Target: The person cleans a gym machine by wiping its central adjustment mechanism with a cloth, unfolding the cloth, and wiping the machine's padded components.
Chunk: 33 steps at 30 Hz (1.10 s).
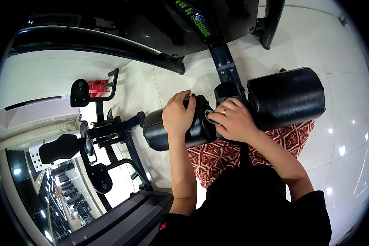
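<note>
My left hand (178, 114) lies over the left black foam roller pad (156, 129), its fingers curled round the far side near the inner end. Something small and dark shows by its thumb tip, too small to name. My right hand (235, 119), with a gold ring on one finger, is closed on a grey ring-shaped piece (210, 116) at that pad's inner end. Beneath the fingers, the crossbar joint is partly hidden. The dark metal post (225, 67) of the machine comes down to it. A second black roller pad (286, 96) sits on the right.
Red patterned cloth (203, 164) covers my lap below the pads. A black machine frame (110, 41) spans the top. Another exercise machine (110, 133) stands at left, with a treadmill-like deck (119, 223) below it. White floor tiles (336, 53) lie at right.
</note>
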Motion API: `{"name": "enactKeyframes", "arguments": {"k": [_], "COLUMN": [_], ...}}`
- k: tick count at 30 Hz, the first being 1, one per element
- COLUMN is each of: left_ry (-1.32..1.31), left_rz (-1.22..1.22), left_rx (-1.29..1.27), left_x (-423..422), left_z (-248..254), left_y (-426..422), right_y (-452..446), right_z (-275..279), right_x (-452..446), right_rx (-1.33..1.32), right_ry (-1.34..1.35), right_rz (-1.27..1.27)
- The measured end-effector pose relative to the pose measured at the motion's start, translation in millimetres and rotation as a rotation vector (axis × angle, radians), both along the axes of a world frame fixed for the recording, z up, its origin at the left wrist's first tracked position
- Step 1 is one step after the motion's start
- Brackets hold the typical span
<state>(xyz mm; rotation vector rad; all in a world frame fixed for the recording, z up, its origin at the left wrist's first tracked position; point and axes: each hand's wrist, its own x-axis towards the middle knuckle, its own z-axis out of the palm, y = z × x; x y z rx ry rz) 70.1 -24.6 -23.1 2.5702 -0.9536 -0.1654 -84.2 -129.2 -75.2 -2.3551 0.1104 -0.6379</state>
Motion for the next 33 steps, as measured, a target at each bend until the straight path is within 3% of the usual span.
{"name": "enactKeyframes", "arguments": {"k": [33], "left_ry": [0.156], "left_rz": [-0.071], "left_rx": [0.035], "left_x": [24], "left_z": [-9], "left_y": [-11], "right_y": [1], "right_z": [1], "right_x": [-1], "right_rx": [-0.030], "right_ry": [-0.069], "right_rz": [-0.019]}}
